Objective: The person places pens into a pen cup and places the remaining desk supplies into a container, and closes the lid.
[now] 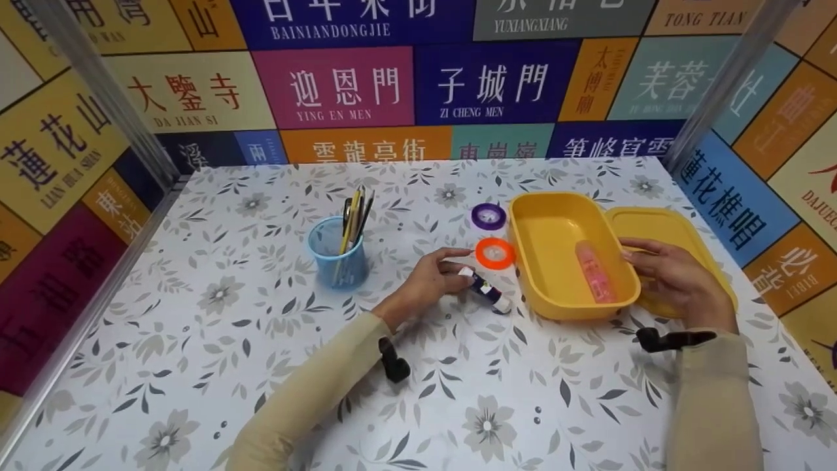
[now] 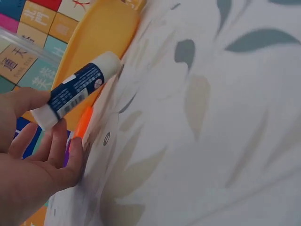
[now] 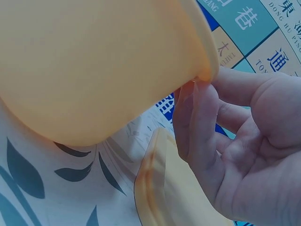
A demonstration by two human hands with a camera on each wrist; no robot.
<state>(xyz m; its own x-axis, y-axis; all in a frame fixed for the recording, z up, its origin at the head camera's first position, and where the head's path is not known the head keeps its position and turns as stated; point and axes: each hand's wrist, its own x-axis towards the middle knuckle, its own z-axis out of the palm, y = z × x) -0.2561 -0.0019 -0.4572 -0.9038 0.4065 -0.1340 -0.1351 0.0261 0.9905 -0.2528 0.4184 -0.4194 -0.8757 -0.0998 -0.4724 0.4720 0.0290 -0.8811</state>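
Cup (image 1: pixel 327 267) at left, box (image 1: pixel 552 261) at right, glue stick (image 1: pixel 486 288) and tape rolls (image 1: pixel 495 264) between — lid (image 1: pixel 677 227) right of the box.

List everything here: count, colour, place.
Table: 1, white floral, beneath
Box: 1, yellow, right side
Unclear item: 1, pink, in box
Lid: 1, yellow, beside box
Tape rolls: 2, purple and orange, beside box
Glue stick: 1, navy-white, near box
Cup: 1, blue, left side
Stationery: several, mixed, in cup
Panels: many, multicoloured, beyond table
Posts: 2, grey, far corners
Sleeves: 2, beige, foreground
Mounts: 2, black, on sleeves
Left hand: 1, bare, gripping glue stick
Right hand: 1, bare, gripping box
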